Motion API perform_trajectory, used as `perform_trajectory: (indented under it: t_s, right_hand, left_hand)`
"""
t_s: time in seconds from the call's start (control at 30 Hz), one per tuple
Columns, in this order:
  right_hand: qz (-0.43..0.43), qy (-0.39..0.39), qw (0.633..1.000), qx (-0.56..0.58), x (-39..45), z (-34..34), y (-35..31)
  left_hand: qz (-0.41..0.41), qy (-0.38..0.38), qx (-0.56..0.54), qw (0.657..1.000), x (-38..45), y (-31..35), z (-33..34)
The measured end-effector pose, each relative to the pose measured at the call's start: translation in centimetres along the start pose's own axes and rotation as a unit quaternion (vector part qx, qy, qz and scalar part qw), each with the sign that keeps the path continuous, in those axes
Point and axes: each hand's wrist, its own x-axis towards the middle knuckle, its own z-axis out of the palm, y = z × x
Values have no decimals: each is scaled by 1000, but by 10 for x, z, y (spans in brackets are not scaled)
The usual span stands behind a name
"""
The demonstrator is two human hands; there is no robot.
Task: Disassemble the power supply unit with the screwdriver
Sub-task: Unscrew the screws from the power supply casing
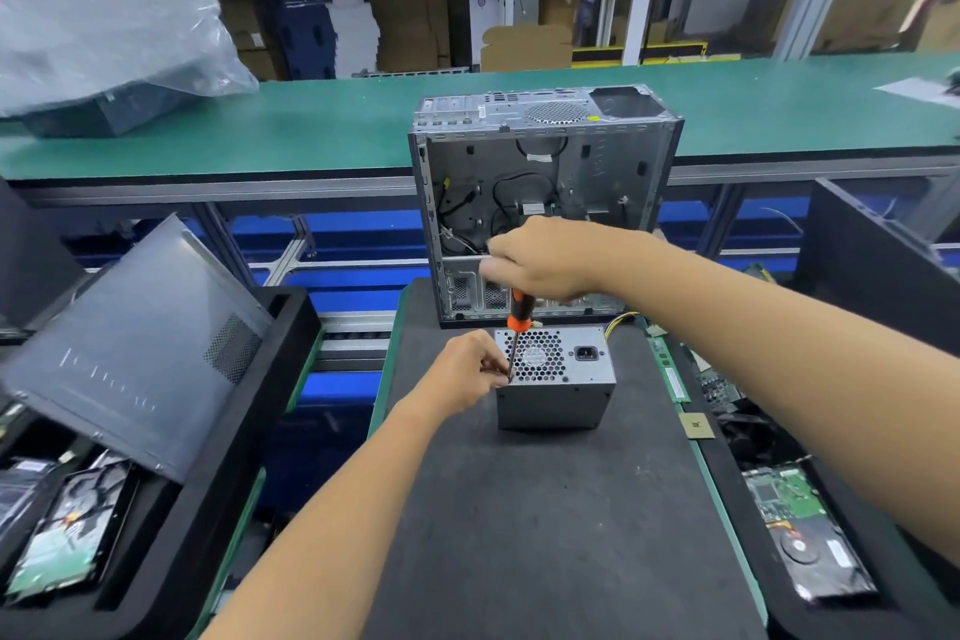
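Open computer case (545, 203), side panel (140, 353)

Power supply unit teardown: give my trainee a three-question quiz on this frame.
1. True or false: the right hand grips the screwdriver handle from above.
2. The left hand pinches: A) the yellow wires, B) the screwdriver shaft near its tip, C) a hard drive.
3. What stands behind the power supply unit on the dark mat?

Key: 1 true; 2 B; 3 the open computer case.

no legible text, labels too blurred
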Motion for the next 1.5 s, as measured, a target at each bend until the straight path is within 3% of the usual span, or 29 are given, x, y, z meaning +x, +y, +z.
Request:
perform_trajectory:
  t_s: [0.07, 0.2, 0.33, 0.53, 0.67, 0.8, 0.93, 1.07, 1.23, 1.33, 1.5]
  right_hand:
    - [8, -2, 999, -34, 4, 2, 0]
    - [-78, -42, 993, 72, 1, -2, 0]
    - [-97, -81, 981, 144, -4, -6, -4]
    - [13, 0, 999, -44, 2, -2, -2]
    - [-59, -45, 992, 98, -2, -3, 1]
    - [-107, -76, 984, 122, -6, -7, -1]
    - [-71, -59, 991, 96, -6, -3, -4]
    - [3, -28, 998, -59, -1, -1, -4]
    - [-89, -77, 991, 58, -7, -8, 1]
    - [-97, -70, 987, 111, -11, -9, 0]
    - [7, -35, 999, -8, -8, -2, -2]
  left_hand:
    - [3, -2, 8, 1000, 1, -1, 0]
    - [23, 2, 22, 1000, 0, -1, 0]
    - [30, 6, 23, 999, 1, -3, 3]
    - [9, 9, 34, 999, 0, -2, 6]
    - [5, 19, 18, 1000, -1, -3, 8]
    - [35, 28, 55, 998, 0, -4, 9]
    - [30, 30, 59, 997, 1, -6, 10]
    - [11, 32, 44, 998, 0, -6, 12]
    - [20, 36, 35, 999, -2, -5, 12]
    - [24, 39, 33, 998, -2, -6, 13]
    - [22, 28, 50, 998, -1, -8, 13]
